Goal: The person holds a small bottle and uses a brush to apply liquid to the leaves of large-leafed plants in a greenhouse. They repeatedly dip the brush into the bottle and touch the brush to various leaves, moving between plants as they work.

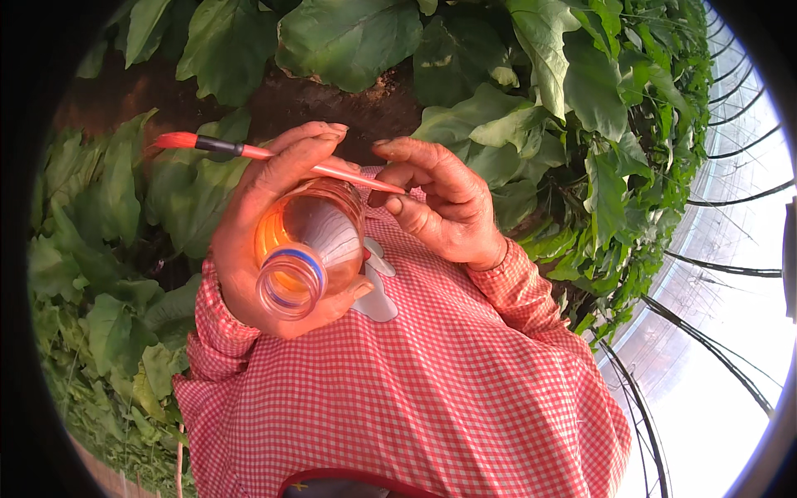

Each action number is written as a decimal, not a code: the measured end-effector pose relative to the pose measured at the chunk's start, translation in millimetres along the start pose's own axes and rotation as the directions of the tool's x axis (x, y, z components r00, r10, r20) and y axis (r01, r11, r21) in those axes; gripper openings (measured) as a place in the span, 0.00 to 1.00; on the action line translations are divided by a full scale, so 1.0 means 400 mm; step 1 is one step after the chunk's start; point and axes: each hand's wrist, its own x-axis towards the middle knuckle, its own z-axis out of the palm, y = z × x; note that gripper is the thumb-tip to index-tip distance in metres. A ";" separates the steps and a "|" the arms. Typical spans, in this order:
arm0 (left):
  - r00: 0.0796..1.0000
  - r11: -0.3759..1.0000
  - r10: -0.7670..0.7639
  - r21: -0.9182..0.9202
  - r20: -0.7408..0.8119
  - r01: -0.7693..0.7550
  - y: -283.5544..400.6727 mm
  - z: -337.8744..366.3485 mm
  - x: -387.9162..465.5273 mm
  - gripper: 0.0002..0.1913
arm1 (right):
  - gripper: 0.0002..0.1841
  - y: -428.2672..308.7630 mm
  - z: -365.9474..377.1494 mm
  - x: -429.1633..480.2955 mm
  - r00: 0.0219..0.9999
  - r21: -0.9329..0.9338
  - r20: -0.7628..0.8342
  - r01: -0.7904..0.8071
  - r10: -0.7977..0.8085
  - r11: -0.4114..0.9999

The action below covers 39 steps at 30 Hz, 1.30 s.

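Observation:
My left hand (249, 205) is wrapped around a clear plastic bottle (348, 258), its uncapped mouth turned up toward me. The bottle has a blue ring at its neck, and one side glows orange. A paintbrush (348, 177) with a pink handle, black ferrule and red bristles runs between the fingers of that same hand, above the bottle. Its bristles point left. At the handle's right end is my right hand (445, 202), thumb and curled fingers close about the tip. Whether they pinch it is unclear.
Broad-leaved green plants (348, 40) grow in front and on both sides, with brown soil (336, 103) showing between them. On the right, dark curved hoops (716, 348) carry a translucent greenhouse cover (703, 429). My red checked smock (398, 398) fills the lower middle.

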 end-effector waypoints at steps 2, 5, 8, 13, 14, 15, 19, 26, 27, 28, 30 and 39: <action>0.999 0.999 -0.023 0.024 0.028 0.022 -0.010 -0.026 -0.001 0.54 | 0.30 0.001 0.018 0.012 0.999 -0.042 -0.038 -0.031 0.029 0.999; 0.997 0.996 -0.070 -0.051 0.016 0.070 -0.035 -0.048 -0.010 0.53 | 0.29 0.019 0.038 0.046 0.998 -0.088 0.021 -0.058 0.060 0.994; 0.999 0.999 -0.041 -0.021 -0.015 0.040 -0.087 -0.068 -0.020 0.52 | 0.24 0.063 0.073 0.077 0.996 -0.176 -0.084 -0.056 0.042 0.983; 0.977 0.985 -0.175 -0.017 -0.121 0.174 -0.181 -0.106 -0.063 0.52 | 0.20 0.223 0.068 0.151 0.865 -0.007 -0.499 -0.072 0.059 0.997; 0.967 0.978 -0.204 0.001 -0.151 0.206 -0.204 -0.109 -0.073 0.52 | 0.19 0.251 0.049 0.154 0.806 0.019 -0.576 -0.153 0.136 0.988; 0.944 0.950 -0.303 0.038 -0.135 0.310 -0.233 -0.114 -0.093 0.51 | 0.16 0.304 0.010 0.144 0.731 0.032 -0.660 -0.201 0.171 0.979; 0.881 0.905 -0.424 -0.122 -0.209 0.407 -0.313 -0.140 -0.144 0.49 | 0.14 0.444 -0.085 0.126 0.501 0.101 -0.831 -0.289 0.240 0.952; 0.857 0.885 -0.463 -0.172 -0.224 0.433 -0.381 -0.162 -0.148 0.49 | 0.16 0.675 -0.454 0.142 0.290 -0.351 -0.932 -0.585 -0.216 0.731; 0.854 0.879 -0.472 -0.191 -0.220 0.437 -0.386 -0.159 -0.142 0.49 | 0.16 0.687 -0.513 0.148 0.289 -0.398 -0.915 -0.521 -0.283 0.755; 0.867 0.890 -0.452 -0.173 -0.209 0.422 -0.392 -0.159 -0.138 0.49 | 0.17 0.685 -0.574 0.156 0.219 -0.336 -0.940 -0.487 -0.260 0.806; 0.890 0.905 -0.423 -0.125 -0.172 0.406 -0.427 -0.138 -0.126 0.50 | 0.21 0.685 -0.717 0.154 0.176 -0.281 -0.958 -0.411 -0.226 0.868; 0.855 0.874 -0.480 -0.193 -0.197 0.447 -0.445 -0.116 -0.128 0.51 | 0.23 0.659 -1.023 0.099 0.120 -0.370 -0.878 -0.785 -0.464 0.497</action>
